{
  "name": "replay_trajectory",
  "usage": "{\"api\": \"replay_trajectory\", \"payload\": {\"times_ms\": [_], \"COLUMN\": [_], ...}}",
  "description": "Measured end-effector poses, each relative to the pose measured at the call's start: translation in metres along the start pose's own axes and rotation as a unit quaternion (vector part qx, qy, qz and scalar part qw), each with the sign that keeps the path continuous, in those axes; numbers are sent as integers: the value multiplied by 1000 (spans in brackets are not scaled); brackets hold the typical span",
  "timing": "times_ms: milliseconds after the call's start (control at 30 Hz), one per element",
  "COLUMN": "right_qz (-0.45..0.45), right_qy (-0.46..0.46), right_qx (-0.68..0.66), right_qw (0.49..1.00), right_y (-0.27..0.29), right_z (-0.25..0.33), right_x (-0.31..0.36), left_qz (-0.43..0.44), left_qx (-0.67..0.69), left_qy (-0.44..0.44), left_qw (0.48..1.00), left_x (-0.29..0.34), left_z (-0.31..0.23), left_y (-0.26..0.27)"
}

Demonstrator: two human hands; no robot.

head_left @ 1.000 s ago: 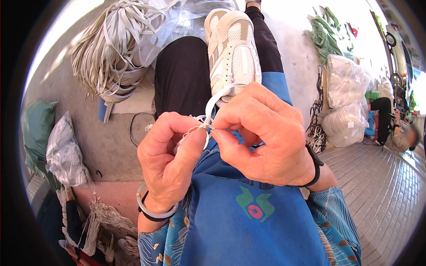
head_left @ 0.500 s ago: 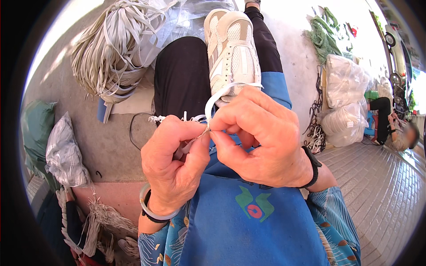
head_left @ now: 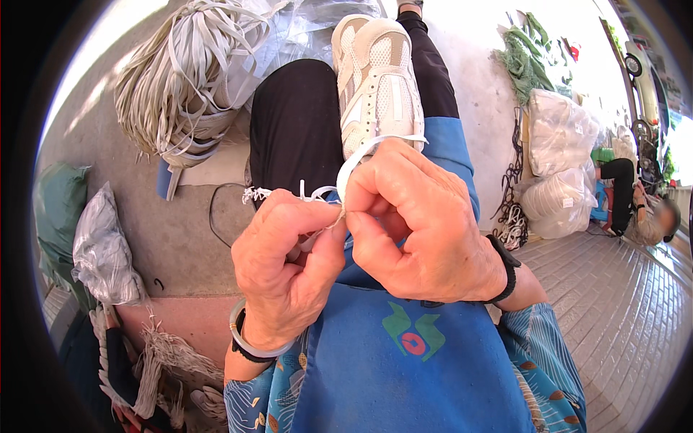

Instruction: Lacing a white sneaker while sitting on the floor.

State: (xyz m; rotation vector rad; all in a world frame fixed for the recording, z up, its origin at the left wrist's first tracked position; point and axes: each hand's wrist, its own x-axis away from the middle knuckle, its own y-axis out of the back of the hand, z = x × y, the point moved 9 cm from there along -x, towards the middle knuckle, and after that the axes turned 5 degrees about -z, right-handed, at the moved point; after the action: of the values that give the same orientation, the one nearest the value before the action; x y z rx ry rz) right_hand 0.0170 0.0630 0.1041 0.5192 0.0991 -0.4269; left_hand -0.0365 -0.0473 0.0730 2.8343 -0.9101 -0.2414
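A white shoelace (head_left: 345, 179) runs from the mouth of a beige and white sneaker (head_left: 381, 94) down to my fingertips. My left hand (head_left: 285, 263) is closed, thumb and forefinger pinching the lace near its end. My right hand (head_left: 419, 224) is also closed and pinches the lace right beside the left, the fingertips almost touching. A frayed white string end (head_left: 258, 194) sticks out above my left forefinger. The sneaker lies between my legs, toe pointing away, with a second shoe partly hidden beside it. The exact crossing of strands between the fingertips is covered.
At the far left hangs a large bundle of pale laces (head_left: 184, 86). Clear plastic bags (head_left: 108, 249) lie left, near a hand and hanging cords (head_left: 170, 353). Stuffed plastic sacks (head_left: 563, 133), dark cords (head_left: 514, 224) and a seated person (head_left: 642, 209) are at the right. A blue apron (head_left: 411, 382) covers my lap.
Both hands keep their pinch on the lace. The right hand has shifted slightly, its knuckles a little to the left, and the left hand has moved slightly right.
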Motion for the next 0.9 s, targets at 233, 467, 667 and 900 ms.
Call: {"api": "replay_trajectory", "payload": {"times_ms": [233, 467, 667, 900], "right_qz": [-1, -11, 12, 114], "right_qy": [-33, -25, -23, -218], "right_qx": [-36, -16, 23, -154], "right_qw": [999, 999, 999, 957], "right_y": [0, 2, 0, -14], "right_z": [-4, -1, 1, -23], "right_x": [1, 1, 1, 8], "left_qz": [-2, -3, -4, 11], "left_qx": [46, 12, -8, 24], "left_qy": [19, 0, -41, 1], "left_qw": [999, 1000, 999, 1000], "left_x": [0, -1, -1, -1], "left_z": [5, 1, -8, 3], "left_y": [0, 2, 1, 2]}}
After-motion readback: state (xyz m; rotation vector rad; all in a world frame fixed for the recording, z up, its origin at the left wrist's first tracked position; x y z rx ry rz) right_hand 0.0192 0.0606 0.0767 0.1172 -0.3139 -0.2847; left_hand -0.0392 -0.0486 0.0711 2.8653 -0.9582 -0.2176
